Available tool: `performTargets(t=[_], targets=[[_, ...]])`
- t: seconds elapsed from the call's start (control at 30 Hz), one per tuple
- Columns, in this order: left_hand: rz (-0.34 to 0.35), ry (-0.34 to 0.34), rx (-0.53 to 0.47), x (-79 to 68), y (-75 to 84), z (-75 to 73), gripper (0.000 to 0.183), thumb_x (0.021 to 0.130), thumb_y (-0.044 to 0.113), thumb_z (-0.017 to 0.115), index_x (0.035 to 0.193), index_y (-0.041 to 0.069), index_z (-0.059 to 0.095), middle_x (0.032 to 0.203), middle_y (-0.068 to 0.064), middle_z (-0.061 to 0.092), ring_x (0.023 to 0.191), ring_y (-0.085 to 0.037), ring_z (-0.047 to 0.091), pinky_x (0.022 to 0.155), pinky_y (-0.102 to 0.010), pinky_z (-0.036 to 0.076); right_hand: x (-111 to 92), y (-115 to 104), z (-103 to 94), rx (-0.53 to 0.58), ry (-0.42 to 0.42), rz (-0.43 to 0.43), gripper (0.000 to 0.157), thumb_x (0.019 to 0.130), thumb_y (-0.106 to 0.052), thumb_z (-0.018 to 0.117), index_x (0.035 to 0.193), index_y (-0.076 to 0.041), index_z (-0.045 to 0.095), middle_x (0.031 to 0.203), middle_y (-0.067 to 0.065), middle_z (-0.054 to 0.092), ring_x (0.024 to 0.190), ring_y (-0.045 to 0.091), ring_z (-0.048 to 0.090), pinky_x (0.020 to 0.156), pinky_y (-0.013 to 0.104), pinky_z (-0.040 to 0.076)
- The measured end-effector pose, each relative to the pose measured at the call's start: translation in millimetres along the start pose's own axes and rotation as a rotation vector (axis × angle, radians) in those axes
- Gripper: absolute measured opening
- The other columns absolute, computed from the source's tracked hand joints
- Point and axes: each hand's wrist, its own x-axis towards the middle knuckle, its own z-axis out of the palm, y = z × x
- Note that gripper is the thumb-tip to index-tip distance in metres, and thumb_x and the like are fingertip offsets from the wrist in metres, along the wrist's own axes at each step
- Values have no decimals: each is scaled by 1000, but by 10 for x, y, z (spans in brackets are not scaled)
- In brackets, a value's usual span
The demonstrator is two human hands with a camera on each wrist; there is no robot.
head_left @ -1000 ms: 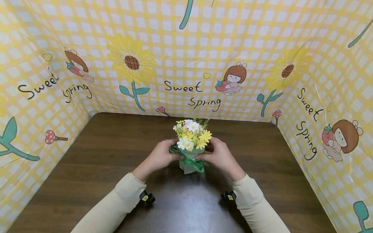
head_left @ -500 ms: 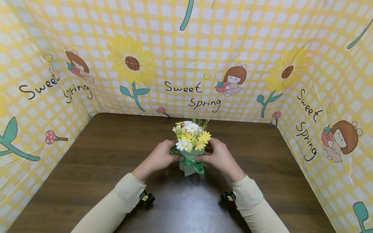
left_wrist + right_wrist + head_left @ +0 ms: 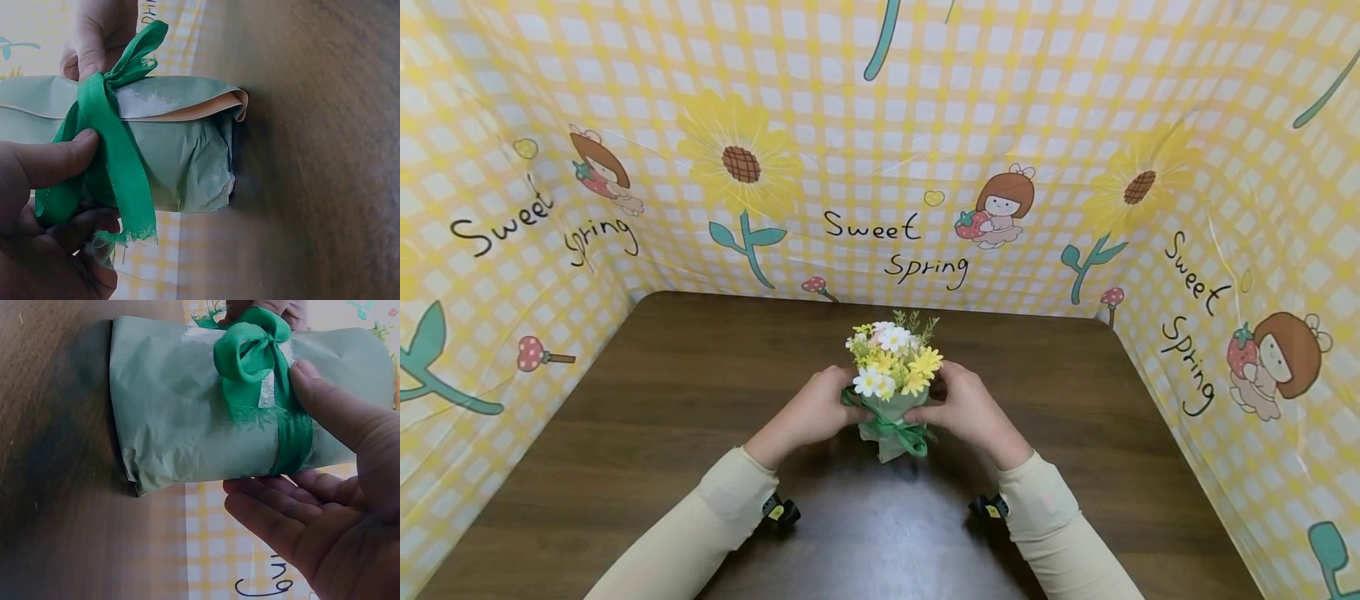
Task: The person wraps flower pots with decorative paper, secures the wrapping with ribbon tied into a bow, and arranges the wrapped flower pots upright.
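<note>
A small bouquet point(image 3: 897, 362) of white and yellow daisies stands between my two hands at mid-table in the head view. Pale green paper point(image 3: 181, 150) wraps it, tied with a green ribbon point(image 3: 294, 437) whose bow faces me. My left hand point(image 3: 820, 407) grips it from the left, thumb point(image 3: 65, 159) on the ribbon and fingers behind. From the right, my right hand point(image 3: 964, 408) holds it with the thumb point(image 3: 334, 406) in front by the ribbon and fingers around the other side. In both wrist views the wrapper's base is close to the tabletop.
A dark brown wooden table point(image 3: 625, 467) lies beneath. Yellow-and-white checked cloth point(image 3: 880, 133) with printed flowers and lettering walls it at the back and both sides. Black wrist cameras sit under the cuffs, the left camera point(image 3: 782, 510) and the right camera point(image 3: 987, 507).
The bouquet has shifted slightly toward me, its paper base and bow sitting lower in the head view. Both hands keep their grip and move little.
</note>
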Motion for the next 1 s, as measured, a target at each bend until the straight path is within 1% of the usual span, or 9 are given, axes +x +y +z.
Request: performTargets(t=[0.27, 0.4, 0.5, 0.73, 1.0], targets=[[0, 2, 48, 14, 11, 21, 35, 73, 30, 82, 103, 19, 68, 90, 8, 65, 88, -13, 55, 81, -36, 48, -3, -8, -10, -15, -42, -23, 67, 65, -37, 88, 124, -29, 56, 111, -9, 61, 96, 7, 63, 84, 35, 54], [10, 3, 51, 14, 18, 23, 37, 73, 30, 83, 105, 19, 69, 92, 10, 66, 90, -13, 55, 83, -37, 48, -10, -16, -16, -16, -51, -28, 69, 65, -37, 89, 125, -27, 56, 115, -8, 61, 101, 10, 63, 87, 37, 53], [4, 10, 56, 19, 21, 27, 40, 71, 31, 83, 106, 18, 69, 95, 10, 67, 92, -14, 56, 85, -37, 48, -8, -13, -21, -27, -54, -43, 69, 65, -37, 89, 126, -27, 56, 117, -8, 60, 104, 12, 62, 89, 39, 52], [-9, 20, 72, 25, 14, 27, 39, 70, 32, 85, 103, 17, 69, 92, 9, 66, 92, -14, 56, 84, -36, 48, 3, 10, -16, -32, -62, -80, 71, 66, -37, 88, 129, -29, 55, 122, -8, 59, 109, 11, 60, 92, 42, 51], [-6, 16, 63, 13, 3, 20, 41, 70, 31, 84, 105, 17, 69, 95, 10, 66, 93, -14, 56, 85, -37, 48, 10, 29, -5, -39, -75, -66, 70, 66, -40, 87, 128, -29, 55, 120, -9, 58, 108, 9, 60, 91, 39, 51]])
